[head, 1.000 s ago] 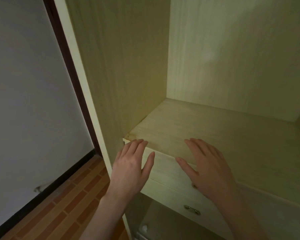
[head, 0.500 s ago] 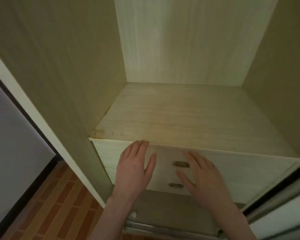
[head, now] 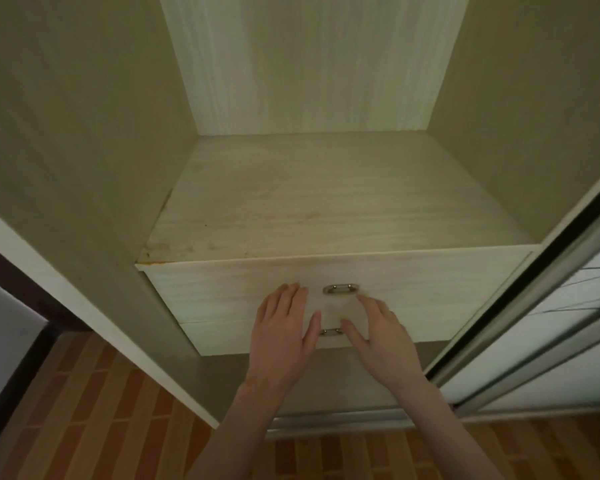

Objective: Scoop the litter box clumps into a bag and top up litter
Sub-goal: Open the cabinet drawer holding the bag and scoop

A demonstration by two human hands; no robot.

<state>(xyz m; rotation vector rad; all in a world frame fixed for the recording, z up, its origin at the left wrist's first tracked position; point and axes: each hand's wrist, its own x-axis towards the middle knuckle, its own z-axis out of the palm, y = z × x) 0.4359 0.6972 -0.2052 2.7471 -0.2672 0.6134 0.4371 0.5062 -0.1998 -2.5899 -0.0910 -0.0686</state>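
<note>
From the head camera, both hands reach toward the front of a pale wooden drawer unit inside an open wardrobe. The left hand and right hand have straight, spread fingers and grip nothing. Between them lie the upper drawer handle and lower drawer handle. No litter box, bag or scoop appears. Brick-patterned floor lies below.

Above the drawer unit the wardrobe bay stands open, hemmed by side walls left and right and a back panel behind. Both hands hover before the drawer fronts, partly covering the lower handle; the upper handle stays reachable. Right of the unit, the sliding door blocks passage.
</note>
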